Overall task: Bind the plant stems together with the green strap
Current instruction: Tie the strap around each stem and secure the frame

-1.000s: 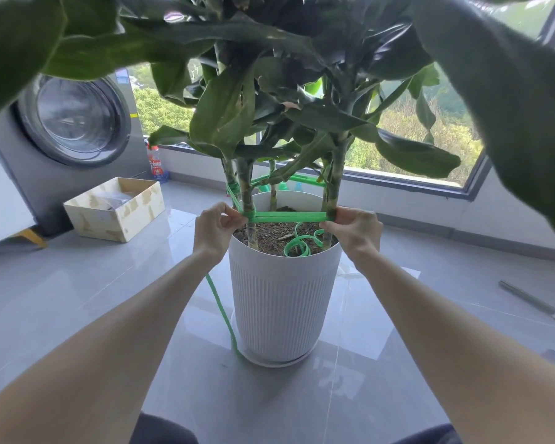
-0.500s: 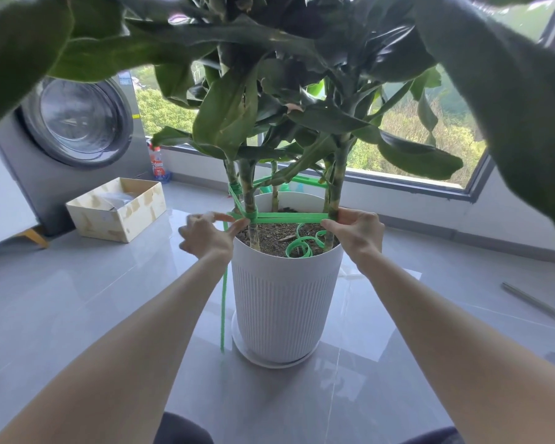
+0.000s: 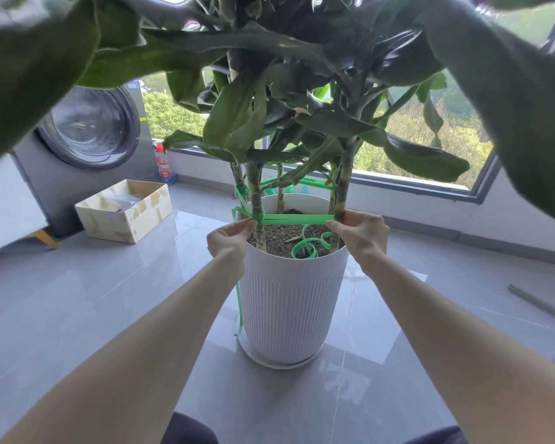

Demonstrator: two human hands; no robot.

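Left hand [image 3: 229, 238] pinches the green strap [image 3: 297, 218] with thumb and fingers, right at the near-left stem [image 3: 256, 200] where the strap wraps round it. Right hand [image 3: 361, 233] grips the strap's other end against the near-right stem [image 3: 343, 190], fingers curled round both. Strap runs taut and level between the two hands, just above the pot rim.

Loose strap tail [image 3: 239, 309] hangs from the left stem down the left side of the pot, ending near the floor. Another strap run [image 3: 313, 182] sits higher and farther back, linking the far stems, with a wrapped knot on the far-left stem.

White ribbed pot [image 3: 289, 302] stands on a white saucer [image 3: 279, 363] on the grey tiled floor [image 3: 77, 299]. Inside: brown soil [image 3: 277, 240], the stems upright, and a curled length of green strap [image 3: 305, 249] lying on the soil at the near-right.

Left and far: open cardboard box [image 3: 148, 209] on the floor, holding something grey and plastic-wrapped, cannot tell what. Behind it a washing machine [image 3: 87, 129], a spray bottle [image 3: 164, 165] just to its right. Window [image 3: 430, 139] along the far wall. Thin rod [image 3: 535, 302] on the floor at far right.
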